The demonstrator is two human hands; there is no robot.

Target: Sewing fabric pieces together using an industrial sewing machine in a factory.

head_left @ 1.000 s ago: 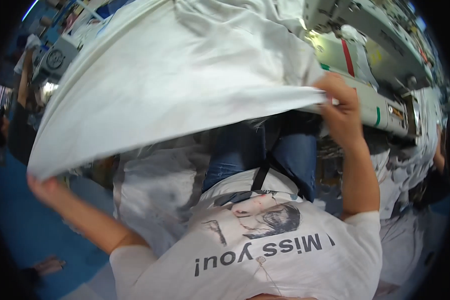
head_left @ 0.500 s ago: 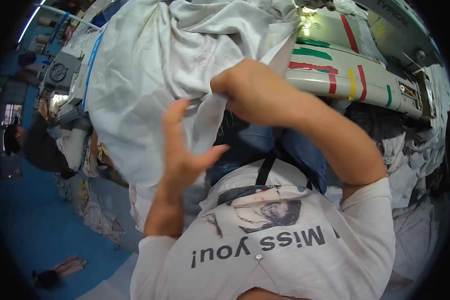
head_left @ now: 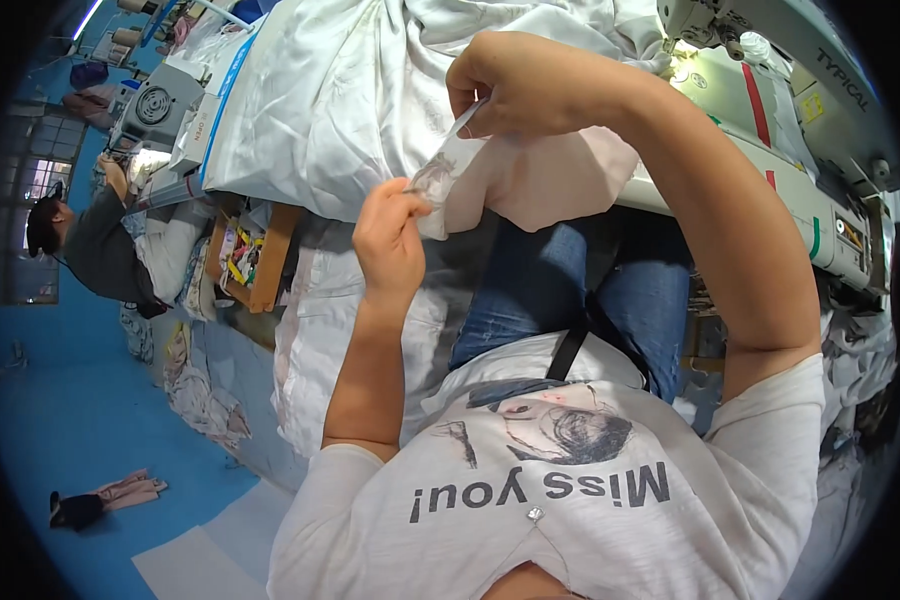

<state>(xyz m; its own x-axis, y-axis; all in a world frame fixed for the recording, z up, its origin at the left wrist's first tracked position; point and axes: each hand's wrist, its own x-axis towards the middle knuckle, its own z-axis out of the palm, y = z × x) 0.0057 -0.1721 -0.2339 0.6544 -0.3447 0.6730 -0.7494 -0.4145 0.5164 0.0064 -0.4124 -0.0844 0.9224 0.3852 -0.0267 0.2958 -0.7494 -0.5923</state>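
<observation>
Between my hands stretches the edge of a thin, pale pinkish-white piece of cloth [head_left: 560,182]. My left hand [head_left: 390,240] is closed, pinching its lower left corner between thumb and fingers. Higher up and to the right, my right hand [head_left: 515,85] is closed on the same piece, its fingers partly curled out of view. The loose part of the cloth hangs below my right hand, over my lap. Behind both hands a large, wrinkled white fabric [head_left: 320,110] covers the worktable; whether the held piece joins it I cannot tell.
At the upper right stands a sewing machine [head_left: 815,75] with a lit needle area; coloured tape marks its bed. An open wooden drawer [head_left: 270,262] of small items is at left. Beyond it, another person [head_left: 105,235] sits at a machine. Cloth lies on the blue floor [head_left: 120,400].
My left hand, open before, has closed on the cloth. My right hand has moved up and slightly right. The large fabric's front edge has drawn back, uncovering the drawer and more of my lap.
</observation>
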